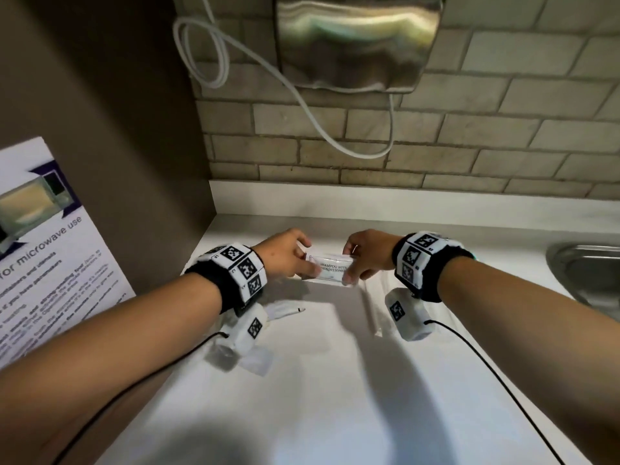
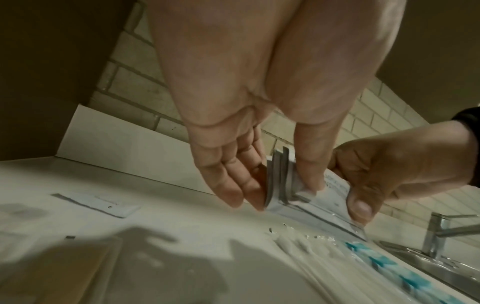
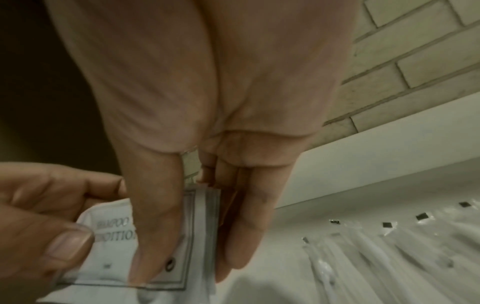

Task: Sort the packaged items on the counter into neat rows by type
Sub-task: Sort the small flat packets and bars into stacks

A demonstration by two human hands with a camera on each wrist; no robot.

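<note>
A small stack of white shampoo sachets (image 1: 330, 268) (image 2: 281, 185) (image 3: 200, 236), printed "shampoo with conditioner", stands on edge near the back of the white counter (image 1: 335, 380). My left hand (image 1: 295, 256) (image 2: 280, 185) pinches its left end between thumb and fingers. My right hand (image 1: 355, 263) (image 3: 197, 236) pinches the right end the same way. One more white sachet (image 2: 97, 202) lies flat on the counter to the left. Clear-wrapped toothbrushes (image 3: 389, 246) (image 2: 376, 267) lie side by side to the right.
A tiled wall (image 1: 436, 146) with a steel hand dryer (image 1: 359, 41) and a looped white cable (image 1: 302, 95) rises behind the counter. A steel sink (image 1: 587, 276) with a tap (image 2: 436, 234) sits at the right. A microwave notice (image 1: 43, 250) hangs on the brown panel at left.
</note>
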